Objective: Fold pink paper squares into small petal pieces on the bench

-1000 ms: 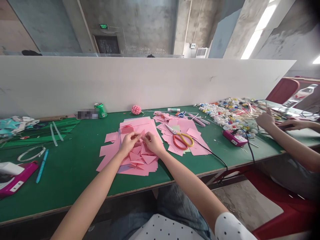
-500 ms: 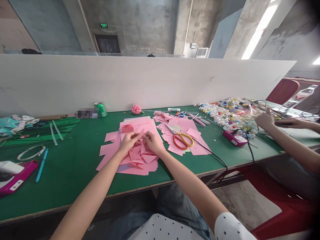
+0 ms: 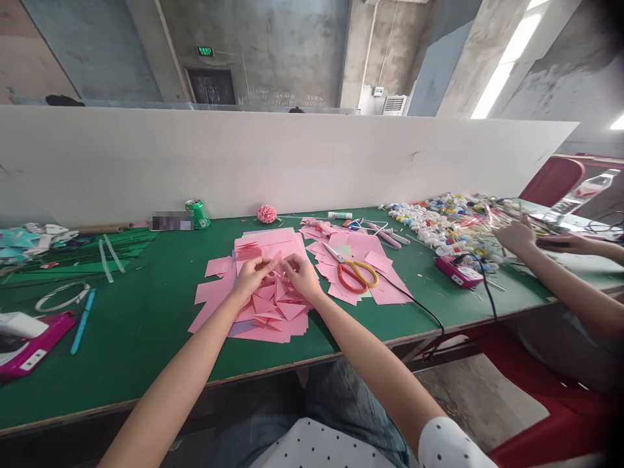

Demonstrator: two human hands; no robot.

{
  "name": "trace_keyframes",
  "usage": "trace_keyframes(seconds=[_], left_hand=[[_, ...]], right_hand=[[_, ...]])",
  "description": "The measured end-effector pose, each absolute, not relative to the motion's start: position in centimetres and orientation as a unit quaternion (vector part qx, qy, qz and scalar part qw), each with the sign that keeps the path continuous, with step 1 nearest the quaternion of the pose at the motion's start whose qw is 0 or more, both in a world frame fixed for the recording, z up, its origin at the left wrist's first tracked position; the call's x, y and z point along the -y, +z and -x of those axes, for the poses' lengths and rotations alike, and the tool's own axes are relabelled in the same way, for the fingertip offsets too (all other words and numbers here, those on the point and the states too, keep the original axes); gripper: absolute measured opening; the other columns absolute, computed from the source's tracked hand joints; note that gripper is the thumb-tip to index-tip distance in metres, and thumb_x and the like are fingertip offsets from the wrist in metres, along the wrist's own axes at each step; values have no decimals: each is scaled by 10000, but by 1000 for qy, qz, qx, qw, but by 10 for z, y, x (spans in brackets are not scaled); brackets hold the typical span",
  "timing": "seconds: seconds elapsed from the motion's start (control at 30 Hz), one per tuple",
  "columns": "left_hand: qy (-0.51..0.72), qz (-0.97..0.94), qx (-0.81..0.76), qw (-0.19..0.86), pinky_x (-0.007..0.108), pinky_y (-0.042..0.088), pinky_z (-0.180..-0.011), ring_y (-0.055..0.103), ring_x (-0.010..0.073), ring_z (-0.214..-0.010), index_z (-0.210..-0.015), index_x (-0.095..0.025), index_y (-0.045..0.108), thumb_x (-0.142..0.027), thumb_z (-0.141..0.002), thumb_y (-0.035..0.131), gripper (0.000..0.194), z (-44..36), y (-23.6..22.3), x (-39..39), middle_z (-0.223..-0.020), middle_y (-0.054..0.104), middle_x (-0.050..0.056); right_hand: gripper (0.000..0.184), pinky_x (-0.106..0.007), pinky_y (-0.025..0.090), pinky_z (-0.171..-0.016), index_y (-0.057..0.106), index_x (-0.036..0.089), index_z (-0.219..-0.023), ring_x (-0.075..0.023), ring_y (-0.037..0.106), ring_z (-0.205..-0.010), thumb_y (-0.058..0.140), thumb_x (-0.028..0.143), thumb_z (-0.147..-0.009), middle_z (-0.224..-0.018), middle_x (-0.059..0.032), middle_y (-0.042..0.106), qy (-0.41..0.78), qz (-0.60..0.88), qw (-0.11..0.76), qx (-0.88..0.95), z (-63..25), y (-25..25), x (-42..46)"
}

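hands [image 3: 251, 275] around pinched pink paper [image 3: 277, 257], shape unclear

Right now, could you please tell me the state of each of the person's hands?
Left hand: closed, pinching pink paper at the fingertips.
Right hand: closed, pinching pink paper too; whether it's the same piece cannot be told.

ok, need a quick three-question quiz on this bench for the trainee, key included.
1. True or false: neither the left hand nor the right hand touches the scissors.
2. Which one stands left of the ruffled ball?
a) glue stick
b) green can
c) clear bottle
3. Fill in: both hands are over folded pieces of ____ paper.

Key: 1 true; 2 b; 3 pink
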State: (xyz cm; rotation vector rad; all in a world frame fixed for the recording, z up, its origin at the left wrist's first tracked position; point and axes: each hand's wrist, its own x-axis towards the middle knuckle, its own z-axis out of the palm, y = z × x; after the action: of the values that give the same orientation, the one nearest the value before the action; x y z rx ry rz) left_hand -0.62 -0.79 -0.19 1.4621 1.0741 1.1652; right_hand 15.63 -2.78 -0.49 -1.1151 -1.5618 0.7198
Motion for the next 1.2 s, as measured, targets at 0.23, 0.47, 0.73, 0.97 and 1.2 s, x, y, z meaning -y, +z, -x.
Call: trace_keyframes(seconds=[0.23,0.47,0.73,0.97,1.2], left_hand=[[475,-598,-433,478,221,493,-561,625,136,-624,-843,-160,681,-524,-671,768,412,5,0,9,-746,650,17],[472,-599,-420,492,255,524,-604,627,139,-623,-868,-158,674,-522,-703,743,405,9,1,8,-738,648,17],[474,-611,-410,484,232,512,-596,613,135,-651,-841,-166,686,-551,-698,730,413,6,0,9,-794,648,21],[473,-610,-417,480,262,531,-612,626,145,-621,-810,-161,668,-547,-684,747,413,8,-2,7,-746,649,15],[474,-603,-432,474,244,512,-578,627,144,-602,-814,-165,684,-548,-682,747,410,6,-2,8,-736,658,19]], right_hand=[[267,-238,428,-609,579,183,-794,-119,537,-620,504,426,-876,-724,-4,627,298,458,525,653,-157,-7,26],[331,-220,452,-542,594,178,-861,-112,577,-602,569,507,-832,-801,-19,635,389,410,543,621,-156,-16,18],[343,-216,452,-539,615,179,-849,-107,572,-590,569,519,-834,-776,-22,643,372,423,535,630,-157,-19,17],[384,-209,428,-520,583,182,-837,-114,566,-578,554,564,-822,-702,-5,628,387,440,507,633,-155,-16,21],[329,-216,418,-533,563,184,-785,-115,556,-579,545,507,-842,-693,6,614,359,445,506,646,-156,-13,22]])
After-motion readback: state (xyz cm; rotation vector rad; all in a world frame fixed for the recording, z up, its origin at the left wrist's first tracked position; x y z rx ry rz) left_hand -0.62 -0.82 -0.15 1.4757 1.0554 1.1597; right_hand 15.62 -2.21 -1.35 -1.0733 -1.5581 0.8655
